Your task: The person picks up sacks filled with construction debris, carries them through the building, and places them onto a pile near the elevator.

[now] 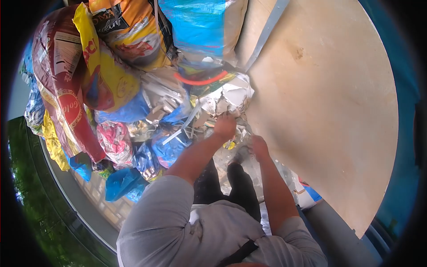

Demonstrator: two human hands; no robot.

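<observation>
My left hand (225, 126) is closed, its fingers bent down at the near edge of a heap of broken white pieces (235, 94). Whatever the fingers hold is hidden beneath them. Lower and to the right, my right hand (258, 148) is also closed, beside the foot of a large beige board (329, 98). I cannot make out what is in it. Small scraps and a yellow round bit (229, 145) lie on the littered floor between and below the hands.
Stuffed sacks crowd the left and far side: a maroon sack (60, 89), a yellow sack (118, 84), an orange sack (129, 31) and a blue bag (198, 26). A red curved strip (200, 82) and a grey strap (267, 33) lie beyond my hands.
</observation>
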